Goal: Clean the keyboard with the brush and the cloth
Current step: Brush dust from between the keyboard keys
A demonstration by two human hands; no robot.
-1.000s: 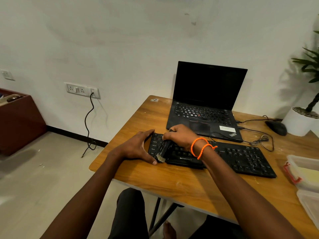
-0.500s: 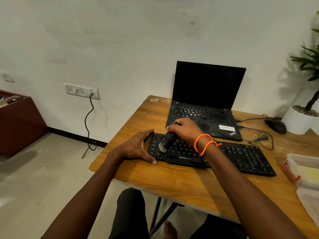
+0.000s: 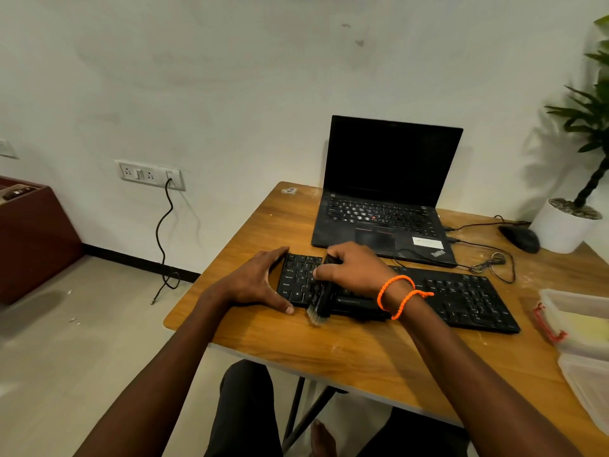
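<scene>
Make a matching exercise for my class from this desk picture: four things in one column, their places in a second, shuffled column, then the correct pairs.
Things
1. brush
2. laptop
3. mouse
4. left hand

Places
A. beside the white plant pot
B. against the keyboard's left end
C. behind the keyboard, lid open
D. in the right hand, bristles at the keyboard's front edge

Pairs: 1-D, 2-C, 3-A, 4-B

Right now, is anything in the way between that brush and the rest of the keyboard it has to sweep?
Nothing visible. The right hand holds the brush at the keyboard's left end; the keys to the right lie bare. The left hand only steadies the left edge.
</scene>
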